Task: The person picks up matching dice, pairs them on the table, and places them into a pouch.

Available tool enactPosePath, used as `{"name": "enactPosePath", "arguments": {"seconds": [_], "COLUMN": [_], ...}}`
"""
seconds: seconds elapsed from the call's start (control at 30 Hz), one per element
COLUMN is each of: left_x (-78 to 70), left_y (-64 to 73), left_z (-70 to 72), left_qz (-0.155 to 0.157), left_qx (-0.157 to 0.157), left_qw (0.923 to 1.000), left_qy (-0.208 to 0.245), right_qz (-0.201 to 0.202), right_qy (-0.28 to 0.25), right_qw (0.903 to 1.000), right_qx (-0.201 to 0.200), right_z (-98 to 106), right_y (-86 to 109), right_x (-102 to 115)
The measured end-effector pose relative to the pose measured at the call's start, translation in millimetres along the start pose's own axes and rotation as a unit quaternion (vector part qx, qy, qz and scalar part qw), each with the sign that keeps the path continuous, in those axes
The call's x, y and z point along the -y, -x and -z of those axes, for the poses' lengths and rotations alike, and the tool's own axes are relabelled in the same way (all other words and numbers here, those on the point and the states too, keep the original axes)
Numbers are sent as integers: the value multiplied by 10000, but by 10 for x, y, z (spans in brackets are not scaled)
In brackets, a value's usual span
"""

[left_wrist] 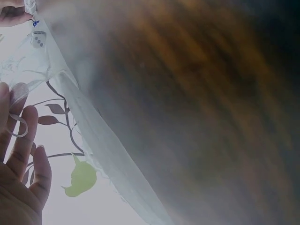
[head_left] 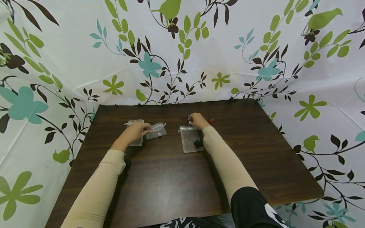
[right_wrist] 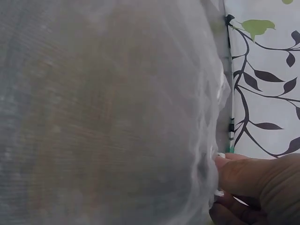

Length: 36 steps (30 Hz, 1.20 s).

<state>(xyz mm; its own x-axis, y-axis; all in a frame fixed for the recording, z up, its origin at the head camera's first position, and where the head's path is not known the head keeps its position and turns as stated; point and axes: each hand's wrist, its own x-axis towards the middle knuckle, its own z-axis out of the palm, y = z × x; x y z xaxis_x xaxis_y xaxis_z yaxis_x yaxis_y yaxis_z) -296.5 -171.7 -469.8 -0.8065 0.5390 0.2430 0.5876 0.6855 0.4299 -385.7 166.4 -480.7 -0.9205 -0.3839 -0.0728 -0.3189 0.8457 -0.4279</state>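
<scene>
Three sheer drawstring bags lie on the brown table. My left hand (head_left: 136, 132) is over the left bag (head_left: 137, 142); its thumb and forefinger pinch the edge of the middle bag (head_left: 155, 131). Inside that bag a white die (left_wrist: 39, 39) with dark pips shows through the mesh. A white cord loop (left_wrist: 19, 125) hangs by the left fingers. Beyond the top of the right bag (head_left: 190, 142), my right hand (head_left: 198, 121) has its fingers curled down. A small purple die (head_left: 188, 116) is at its fingertips; whether they grip it is unclear. A red die (head_left: 211, 121) lies right of this hand.
The dark wooden table (head_left: 168, 180) reaches back to a cloth (head_left: 182, 57) printed with leaves, birds and flowers. A black wrist camera (head_left: 198, 143) sits just over the right bag. In the right wrist view, the blurred bag mesh (right_wrist: 108, 117) fills most of the picture.
</scene>
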Motion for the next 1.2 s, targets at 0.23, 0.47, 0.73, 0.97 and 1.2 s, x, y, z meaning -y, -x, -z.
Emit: {"name": "enactPosePath", "arguments": {"seconds": [0.23,0.47,0.73,0.97,1.2], "left_x": [-21,-36,-40,-29,-39], "left_y": [4,9,25,30,40], "left_z": [10,17,24,14,13], "left_qz": [100,135,153,152,181], "left_qx": [64,43,7,24,34], "left_qw": [9999,9999,9999,9999,9998], "left_qy": [9,0,9,-15,-49], "right_qz": [20,19,-86,-66,-125], "right_qy": [71,69,18,-96,-207], "right_qw": [9999,9998,9997,9993,9989], "right_qx": [-88,-181,-230,-360,-411], "right_z": [-24,-28,-72,-79,-62], "right_y": [6,20,-7,2,21], "right_x": [-3,-5,-54,-50,-32]}}
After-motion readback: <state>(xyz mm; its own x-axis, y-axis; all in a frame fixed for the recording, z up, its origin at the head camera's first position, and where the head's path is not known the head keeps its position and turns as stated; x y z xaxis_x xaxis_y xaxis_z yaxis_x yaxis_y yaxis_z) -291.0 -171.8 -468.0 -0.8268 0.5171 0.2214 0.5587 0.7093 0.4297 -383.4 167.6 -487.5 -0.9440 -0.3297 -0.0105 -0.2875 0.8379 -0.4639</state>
